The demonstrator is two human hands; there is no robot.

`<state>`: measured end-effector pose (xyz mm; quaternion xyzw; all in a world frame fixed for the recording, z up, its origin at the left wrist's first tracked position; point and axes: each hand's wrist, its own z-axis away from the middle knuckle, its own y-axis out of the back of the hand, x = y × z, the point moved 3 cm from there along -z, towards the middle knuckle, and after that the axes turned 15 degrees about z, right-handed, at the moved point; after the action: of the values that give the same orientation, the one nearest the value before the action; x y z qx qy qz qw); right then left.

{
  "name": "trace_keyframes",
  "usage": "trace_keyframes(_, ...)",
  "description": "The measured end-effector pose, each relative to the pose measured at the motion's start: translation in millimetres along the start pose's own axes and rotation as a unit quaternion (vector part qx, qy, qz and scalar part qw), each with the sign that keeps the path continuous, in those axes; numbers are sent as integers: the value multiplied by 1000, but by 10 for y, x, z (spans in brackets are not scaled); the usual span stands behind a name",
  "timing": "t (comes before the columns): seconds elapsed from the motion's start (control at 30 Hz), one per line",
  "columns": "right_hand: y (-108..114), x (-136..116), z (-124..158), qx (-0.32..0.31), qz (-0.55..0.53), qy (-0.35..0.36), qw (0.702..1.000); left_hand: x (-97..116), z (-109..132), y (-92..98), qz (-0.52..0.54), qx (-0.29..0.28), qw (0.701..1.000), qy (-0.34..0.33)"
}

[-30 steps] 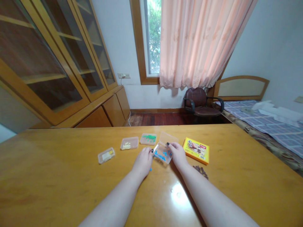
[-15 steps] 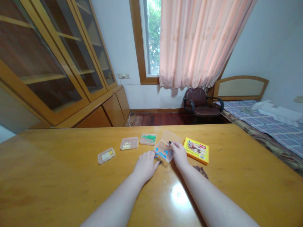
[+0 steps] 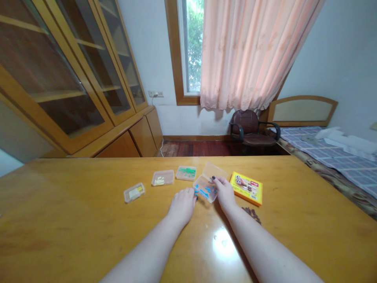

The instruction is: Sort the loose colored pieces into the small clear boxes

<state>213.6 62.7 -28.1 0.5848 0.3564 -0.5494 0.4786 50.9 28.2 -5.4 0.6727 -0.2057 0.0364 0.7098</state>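
A clear plastic box (image 3: 211, 199) with small blue pieces (image 3: 203, 191) in it has its hinged lid (image 3: 215, 170) folded back on the far side. My left hand (image 3: 182, 204) is closed at the box's left edge, thumb and fingers pinching there. On the right edge, my right hand (image 3: 225, 193) grips the wall with its fingers closed, the index finger near the hinge. The box looks slightly tilted, with a shadow below its near edge. My fingers hide parts of both side walls.
Left of the box stand clear boxes with green pieces (image 3: 187, 173), with cream pieces (image 3: 159, 181) and with a white-and-yellow item (image 3: 135, 192). A yellow carton (image 3: 247, 188) lies to the right, and a pile of brown pieces (image 3: 251, 214) is beside my right forearm.
My left thumb, which stuck out apart from the fingers, has drawn in to the box's edge. The right hand keeps its hold. The whole view has shifted slightly.
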Motion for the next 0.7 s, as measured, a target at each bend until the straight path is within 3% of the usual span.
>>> trace_keyframes(0.17,-4,-6,3,-3,-13,-9,1000,-45,28,36,-25,16,998,60)
trace_keyframes(0.4,2,-35,17,3,-2,-9,1000,-30,5,21,-24,-30,999,19)
trace_keyframes(0.7,3,21,-17,1,1,3,1000,-49,-34,30,3,-7,1000,14)
